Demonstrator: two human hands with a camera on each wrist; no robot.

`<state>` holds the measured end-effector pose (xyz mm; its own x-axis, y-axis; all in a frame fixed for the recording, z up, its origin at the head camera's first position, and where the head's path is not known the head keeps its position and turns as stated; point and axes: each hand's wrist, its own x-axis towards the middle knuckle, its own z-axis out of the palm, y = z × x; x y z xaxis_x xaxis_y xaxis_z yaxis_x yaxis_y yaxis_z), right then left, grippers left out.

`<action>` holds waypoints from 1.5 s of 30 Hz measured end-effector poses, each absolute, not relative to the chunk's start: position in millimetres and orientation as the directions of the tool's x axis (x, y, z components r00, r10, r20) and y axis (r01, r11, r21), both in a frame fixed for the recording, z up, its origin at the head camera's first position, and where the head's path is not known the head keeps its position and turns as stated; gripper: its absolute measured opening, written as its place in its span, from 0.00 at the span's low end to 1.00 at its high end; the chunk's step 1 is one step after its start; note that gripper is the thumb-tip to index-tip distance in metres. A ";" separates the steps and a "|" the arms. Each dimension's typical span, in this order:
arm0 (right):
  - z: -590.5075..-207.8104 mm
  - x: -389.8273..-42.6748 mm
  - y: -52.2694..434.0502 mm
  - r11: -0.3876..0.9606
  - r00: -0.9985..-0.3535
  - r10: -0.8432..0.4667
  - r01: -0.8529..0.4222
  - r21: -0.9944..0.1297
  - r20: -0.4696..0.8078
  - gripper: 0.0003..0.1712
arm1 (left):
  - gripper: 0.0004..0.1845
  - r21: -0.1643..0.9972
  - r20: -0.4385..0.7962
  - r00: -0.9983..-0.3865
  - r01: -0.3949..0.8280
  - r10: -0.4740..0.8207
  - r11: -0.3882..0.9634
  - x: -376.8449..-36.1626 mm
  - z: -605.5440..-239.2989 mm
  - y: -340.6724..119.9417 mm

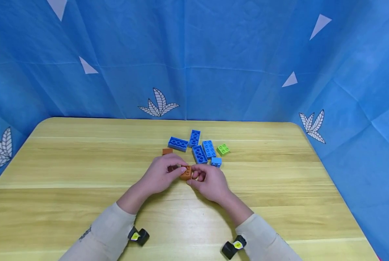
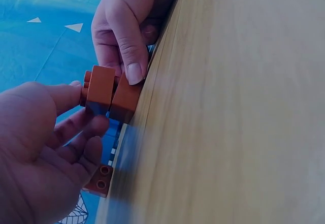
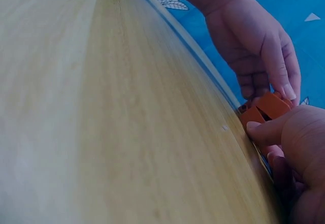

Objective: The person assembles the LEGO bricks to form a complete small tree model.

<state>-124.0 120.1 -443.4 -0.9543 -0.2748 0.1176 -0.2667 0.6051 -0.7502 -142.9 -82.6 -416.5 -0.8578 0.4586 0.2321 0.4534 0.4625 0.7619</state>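
An orange-brown toy building brick [image 1: 186, 173] with studs sits between the two hands near the middle of the table. My left hand [image 1: 162, 174] pinches this brick [image 2: 100, 89] between thumb and fingers. Against it, slightly tilted apart with a narrow gap, is a second orange-brown brick [image 2: 126, 99], low by the tabletop. My right hand [image 1: 211, 181] holds that second brick, its thumb pressed to the near side. A third orange-brown brick [image 1: 167, 151] lies just beyond the left hand, partly covered by it in the head view.
Behind the hands lie several blue bricks [image 1: 178, 144], some with their hollow undersides up. A small blue brick [image 1: 216, 162] is just beyond the right hand, and a green brick [image 1: 223, 149] lies farther right. A blue curtain [image 1: 214, 90] hangs behind the wooden table [image 1: 83, 159].
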 end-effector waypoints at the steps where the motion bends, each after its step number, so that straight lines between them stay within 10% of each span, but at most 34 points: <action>1: -443.4 -123.9 120.0 0.605 -0.954 -0.276 -0.266 -0.751 0.116 0.17 | 0.08 0.762 0.235 -0.854 0.458 0.463 0.458 -142.7 -416.8 -82.7; 45: -444.3 -125.2 120.0 0.578 -0.966 -0.222 -0.239 -0.780 0.132 0.18 | 0.16 0.872 0.153 -0.884 0.331 0.441 0.362 -148.3 -433.2 -81.4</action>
